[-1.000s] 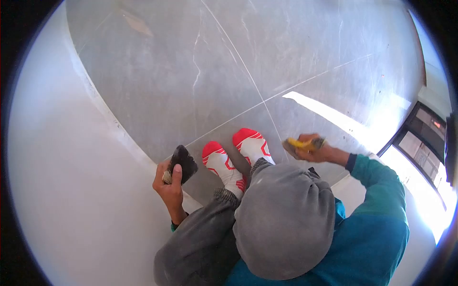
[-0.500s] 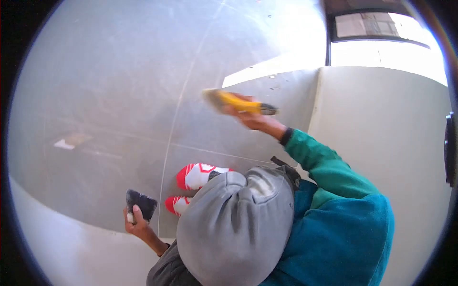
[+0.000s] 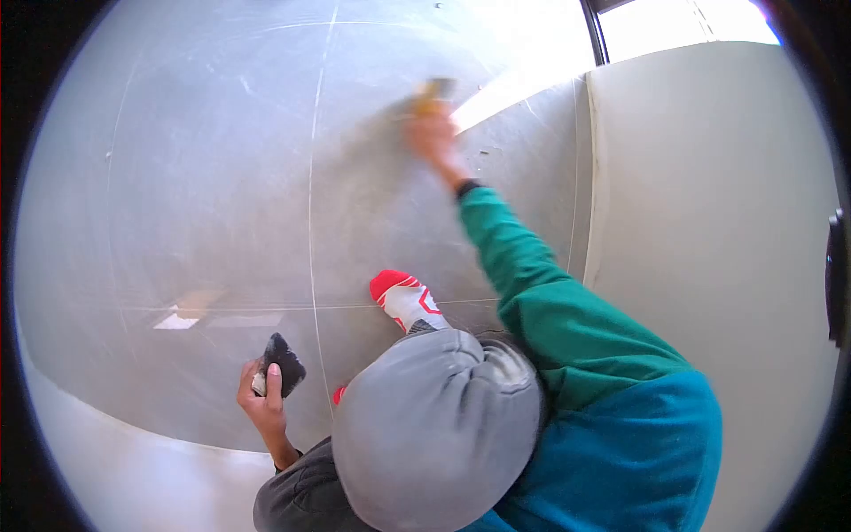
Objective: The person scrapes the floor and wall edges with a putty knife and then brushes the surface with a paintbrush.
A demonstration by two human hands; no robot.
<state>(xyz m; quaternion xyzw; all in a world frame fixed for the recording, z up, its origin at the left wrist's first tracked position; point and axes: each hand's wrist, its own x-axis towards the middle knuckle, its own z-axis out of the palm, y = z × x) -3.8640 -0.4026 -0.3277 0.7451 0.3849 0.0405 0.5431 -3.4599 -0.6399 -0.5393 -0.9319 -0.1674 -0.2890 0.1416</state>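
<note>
My right hand [image 3: 433, 137] reaches far forward over the grey tiled floor [image 3: 230, 177], its fingers closed round a yellow-handled tool [image 3: 433, 96]. Motion smears both the hand and the tool, and the tool's working end appears only as a greyish blur. A shadow on the tiles lies just left of it. At lower left, my left hand [image 3: 266, 401] grips a flat black scraper-like piece [image 3: 285, 365] with whitish residue along its edge. The thumb presses on its face, close above the floor.
A pale low wall [image 3: 709, 213] runs along the right, below a bright window. Another white wall [image 3: 133, 452] curves along the lower left. My foot in a red and white sock [image 3: 408, 300] stands on the tiles. Small bits of debris [image 3: 484, 153] lie near the right hand.
My right hand has swung forward and slightly left with the yellow-handled tool. The left hand keeps its black piece, slightly turned. The view has shifted, and one foot is now mostly hidden.
</note>
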